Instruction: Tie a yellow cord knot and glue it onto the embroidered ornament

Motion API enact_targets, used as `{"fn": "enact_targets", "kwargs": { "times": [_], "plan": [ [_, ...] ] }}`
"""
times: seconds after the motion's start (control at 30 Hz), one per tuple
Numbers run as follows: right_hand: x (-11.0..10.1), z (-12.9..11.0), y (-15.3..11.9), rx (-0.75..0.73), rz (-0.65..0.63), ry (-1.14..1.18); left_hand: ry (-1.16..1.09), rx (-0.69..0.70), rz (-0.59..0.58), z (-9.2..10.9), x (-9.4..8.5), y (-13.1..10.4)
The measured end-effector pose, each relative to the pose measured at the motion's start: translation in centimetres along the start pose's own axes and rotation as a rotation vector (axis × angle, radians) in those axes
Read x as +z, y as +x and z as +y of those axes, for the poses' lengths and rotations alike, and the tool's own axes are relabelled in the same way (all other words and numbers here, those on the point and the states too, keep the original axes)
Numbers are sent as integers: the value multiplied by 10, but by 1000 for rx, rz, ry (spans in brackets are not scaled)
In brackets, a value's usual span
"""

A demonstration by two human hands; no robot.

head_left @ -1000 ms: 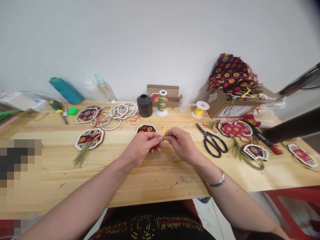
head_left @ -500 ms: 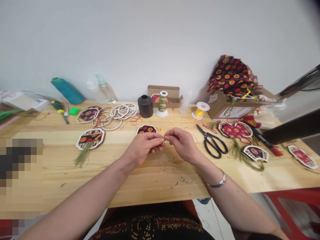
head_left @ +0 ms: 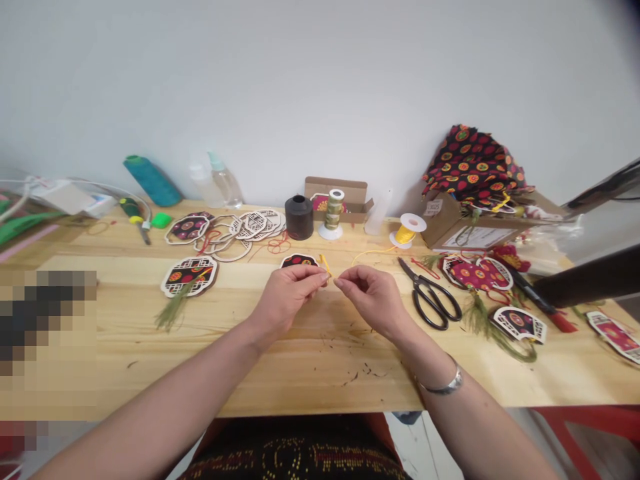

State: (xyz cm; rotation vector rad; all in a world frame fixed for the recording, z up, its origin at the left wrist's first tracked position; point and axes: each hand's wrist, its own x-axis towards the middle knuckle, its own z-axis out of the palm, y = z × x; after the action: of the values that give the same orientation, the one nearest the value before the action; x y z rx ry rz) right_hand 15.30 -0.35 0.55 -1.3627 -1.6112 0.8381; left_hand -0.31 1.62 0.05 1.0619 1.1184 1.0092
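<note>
My left hand (head_left: pixel 295 297) is closed in a pinch on a yellow cord (head_left: pixel 323 261), whose short loop sticks up above the fingertips. Close beside it, my right hand (head_left: pixel 374 299) has thumb and forefinger pressed together at the cord's other end; the strand between the hands is very thin. Just behind my left fingers lies a black patterned fabric ornament (head_left: pixel 299 260) with a pale edge, partly hidden by the hand. Black-handled scissors (head_left: pixel 431 297) rest to the right of my right hand.
A spool of yellow cord (head_left: pixel 406 233), a black thread cone (head_left: pixel 299 217) and a green-gold thread spool (head_left: pixel 335 212) stand along the back. Tasselled ornament (head_left: pixel 189 277) lies left. A cardboard box (head_left: pixel 480 230) heaped with patterned fabric (head_left: pixel 473 163) stands right; dark scraps dot the table (head_left: pixel 250 380).
My fingertips have drawn slightly apart, the right hand away from the left, with the cord between them. The whole view has shifted, so the table things appear a little lower and farther right.
</note>
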Motion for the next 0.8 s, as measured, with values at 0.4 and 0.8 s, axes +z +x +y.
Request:
{"fn": "enact_targets", "kwargs": {
  "times": [0.4, 0.8],
  "plan": [
    [15, -1, -16, -278, 95, -279, -138, -80, 36, 3, 7, -6],
    [11, -1, -19, -792, 104, -1052, -305, -226, -25, 2, 7, -4]
  ]
}}
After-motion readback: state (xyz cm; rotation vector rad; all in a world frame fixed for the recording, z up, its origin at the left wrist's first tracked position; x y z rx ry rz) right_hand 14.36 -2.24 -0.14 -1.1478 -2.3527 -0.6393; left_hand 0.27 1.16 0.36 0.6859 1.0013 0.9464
